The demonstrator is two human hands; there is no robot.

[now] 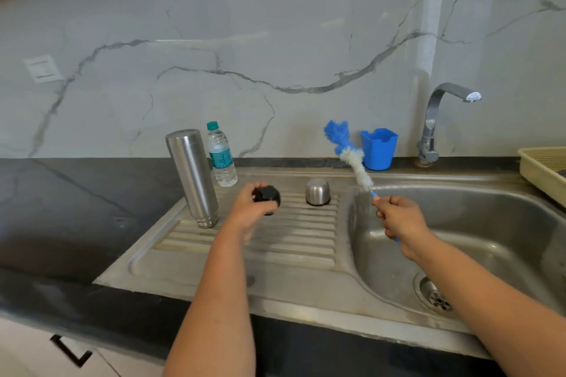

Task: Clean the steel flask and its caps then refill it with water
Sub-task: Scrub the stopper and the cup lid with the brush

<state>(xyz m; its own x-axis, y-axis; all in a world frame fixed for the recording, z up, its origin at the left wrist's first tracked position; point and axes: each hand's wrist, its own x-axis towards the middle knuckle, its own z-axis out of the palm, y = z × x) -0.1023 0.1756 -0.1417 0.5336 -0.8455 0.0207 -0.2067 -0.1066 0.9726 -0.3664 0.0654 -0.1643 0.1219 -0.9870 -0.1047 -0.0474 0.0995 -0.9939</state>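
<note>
Head view looks down on my two hands over the steel sink unit. My left hand [249, 203] curls round the black inner cap [267, 195], holding it just above the ribbed drainboard [306, 242], I judge either to set it down to drain or to carry it toward the brush. My right hand [398, 220] grips the thin blue handle of the bottle brush [355, 162], whose white and blue bristles point up and away to the far side, kept clear of the wet basin [490, 242]. To the left, the steel flask [193, 174] stands mouth down on the far left of the drainboard, leaning a little, probably so water runs out of it. Its steel outer cap [318, 192] sits open side down on the ribs to the right of my left hand, likely draining too. A small plastic water bottle [221, 156] stands just behind the flask, near the wall, perhaps for the refill. A blue cup [379, 148] and the tap [441, 119] stand at the far rim; the spout is turned right over the basin and looks dry. The basin holds nothing, so my right hand has room there, while my left must mind the flask close beside it, which looks easy to knock.
</note>
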